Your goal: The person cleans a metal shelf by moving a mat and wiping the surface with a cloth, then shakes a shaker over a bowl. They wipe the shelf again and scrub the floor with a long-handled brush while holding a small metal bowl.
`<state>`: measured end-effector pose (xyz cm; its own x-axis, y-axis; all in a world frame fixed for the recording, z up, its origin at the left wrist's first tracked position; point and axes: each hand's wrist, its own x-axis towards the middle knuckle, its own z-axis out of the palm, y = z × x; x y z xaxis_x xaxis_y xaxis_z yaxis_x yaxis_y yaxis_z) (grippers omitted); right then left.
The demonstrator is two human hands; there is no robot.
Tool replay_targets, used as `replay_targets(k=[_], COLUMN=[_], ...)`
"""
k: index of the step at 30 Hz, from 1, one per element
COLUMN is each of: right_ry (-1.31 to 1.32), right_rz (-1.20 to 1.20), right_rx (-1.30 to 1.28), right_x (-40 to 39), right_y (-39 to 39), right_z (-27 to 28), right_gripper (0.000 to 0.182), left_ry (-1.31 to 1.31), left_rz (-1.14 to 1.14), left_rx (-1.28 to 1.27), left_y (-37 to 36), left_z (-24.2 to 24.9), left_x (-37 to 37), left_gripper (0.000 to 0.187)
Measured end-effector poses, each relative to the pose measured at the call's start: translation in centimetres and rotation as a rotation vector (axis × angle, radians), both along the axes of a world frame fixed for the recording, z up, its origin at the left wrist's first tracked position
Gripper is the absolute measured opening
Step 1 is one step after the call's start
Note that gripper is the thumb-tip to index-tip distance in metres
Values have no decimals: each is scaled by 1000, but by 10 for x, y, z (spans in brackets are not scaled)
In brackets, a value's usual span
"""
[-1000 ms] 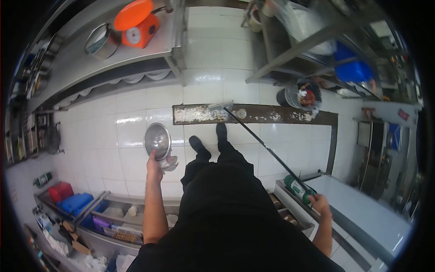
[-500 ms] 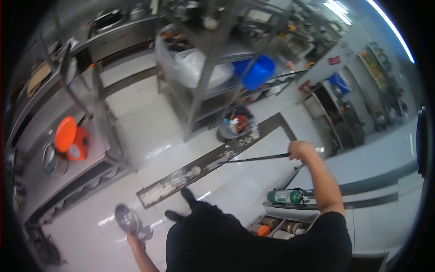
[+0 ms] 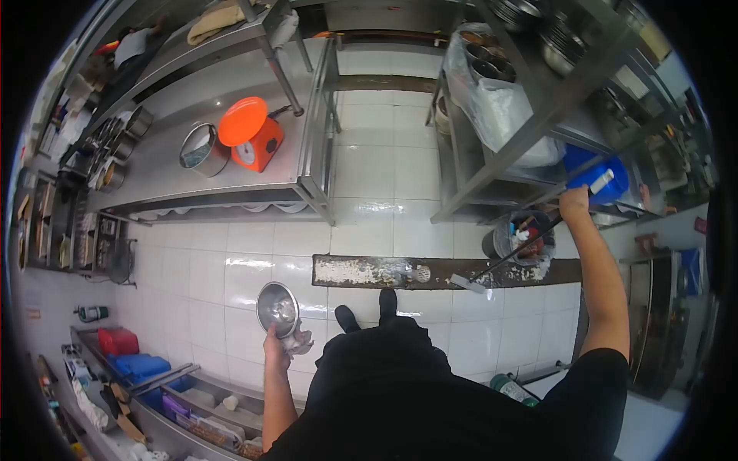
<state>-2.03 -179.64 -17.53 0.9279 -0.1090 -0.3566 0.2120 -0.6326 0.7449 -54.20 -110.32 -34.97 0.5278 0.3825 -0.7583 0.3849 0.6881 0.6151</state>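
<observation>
My left hand (image 3: pixel 274 347) grips the rim of a round metal bowl (image 3: pixel 269 306), which has some pale matter in it. A crumpled light cloth or bag (image 3: pixel 301 343) hangs at the same hand. My right hand (image 3: pixel 574 203) is closed round the handle of a long-handled scraper (image 3: pixel 467 283), out to my right. Its flat blade rests on or just above a dark strip in the floor (image 3: pixel 446 270). White bits (image 3: pixel 354 269) are scattered over the strip, and a small round pale object (image 3: pixel 423 273) lies left of the blade.
A bin of waste (image 3: pixel 501 242) stands behind the strip. At the left, a steel table (image 3: pixel 261 188) carries an orange scale (image 3: pixel 265 146) and a metal pot (image 3: pixel 206 157). A steel rack (image 3: pixel 492 165) with a blue bucket (image 3: pixel 613 188) stands right. Low containers (image 3: pixel 142 365) line the lower left.
The whole view has turned, so the floor strip now runs level. The scraper blade stays by the strip, and the bowl remains in my left hand.
</observation>
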Motion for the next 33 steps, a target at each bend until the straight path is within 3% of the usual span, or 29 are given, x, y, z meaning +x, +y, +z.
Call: replay_targets(k=[5, 9, 13, 15, 18, 21, 23, 24, 25, 27, 28, 29, 31, 33], right_ry=[12, -75, 402, 752, 911, 879, 829, 785, 452, -357, -851, -1093, -1278, -1325], right_rz=[218, 424, 221, 133, 260, 311, -46, -259, -335, -557, -360, -533, -739, -581], right_rx=[-35, 261, 717, 730, 910, 1354, 1657, 1795, 1774, 1596, 1460, 1364, 1247, 1165], right_x=[10, -8, -86, -128, -170, -188, -165, -158, -151, -108, -97, -82, -66, -45], right_y=[63, 93, 153, 224, 317, 378, 382, 371, 348, 282, 249, 223, 203, 221], right_z=[9, -67, -182, -185, -213, -197, -209, -216, -215, -193, -179, -168, -148, -135], right_gripper=[36, 32, 43, 42, 48, 43, 42, 42, 44, 55, 68, 72, 88, 101], left_ry=[-19, -37, -34, 5, 87, 86, 31, 6, -12, -87, -75, -47, -29, -2], left_rz=[49, 133, 176, 251, 257, 250, 292, 340, 344, 315, 276, 260, 145, 130], left_rx=[-9, -22, 21, 23, 56, 95, 128, 151, 159, 4, -35, -62, -163, -170], left_y=[-16, -26, -41, -41, -37, -34, -16, -11, -12, -6, 3, 17, 56, 82], left_z=[5, 6, 14, 11, 20, 36, 36, 25, 13, 40, 30, 23, -11, -21], left_x=[-16, -23, -17, -12, -2, 6, 15, 7, 1, 9, 10, 1, -17, -9], left_gripper=[61, 61, 60, 59, 55, 55, 55, 56, 56, 61, 62, 63, 62, 60])
